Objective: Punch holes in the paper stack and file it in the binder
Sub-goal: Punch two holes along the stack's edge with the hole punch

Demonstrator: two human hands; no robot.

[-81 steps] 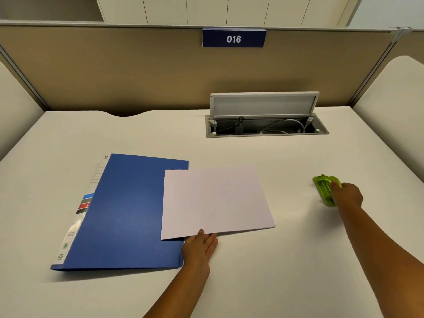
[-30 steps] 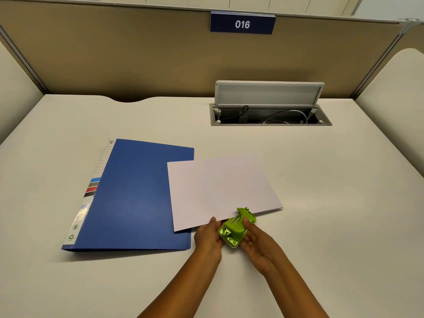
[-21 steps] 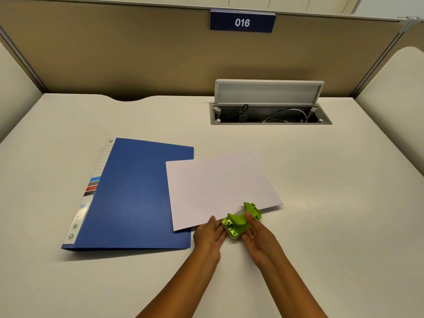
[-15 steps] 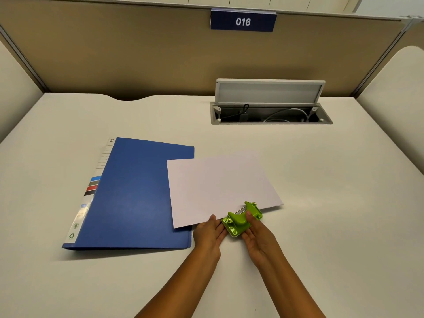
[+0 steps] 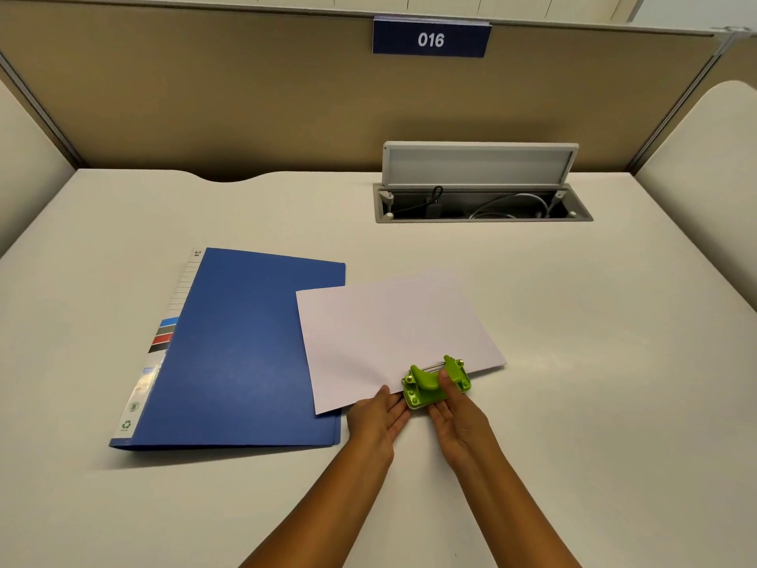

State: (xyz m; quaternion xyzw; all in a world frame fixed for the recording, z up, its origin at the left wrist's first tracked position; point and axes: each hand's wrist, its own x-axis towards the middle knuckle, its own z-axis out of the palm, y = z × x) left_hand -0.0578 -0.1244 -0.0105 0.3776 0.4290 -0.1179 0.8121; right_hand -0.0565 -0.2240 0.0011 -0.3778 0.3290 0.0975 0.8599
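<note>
A white paper stack (image 5: 393,334) lies on the desk, its left part overlapping the closed blue binder (image 5: 241,354). A small green hole punch (image 5: 434,381) sits on the stack's near edge, with the paper slid into its slot. My right hand (image 5: 458,420) holds the punch, thumb on its lever. My left hand (image 5: 379,418) lies flat with its fingers apart, fingertips at the paper's near edge and touching the punch's left side.
The white desk (image 5: 573,362) has an open cable tray (image 5: 479,207) with a raised lid at the back. Beige partition walls (image 5: 205,96) enclose the desk on three sides, with a "016" sign (image 5: 430,38) on the back one.
My right hand fetched the punch from the right side of the desk and set it on the paper's near edge. In the last half second almost nothing has moved.
</note>
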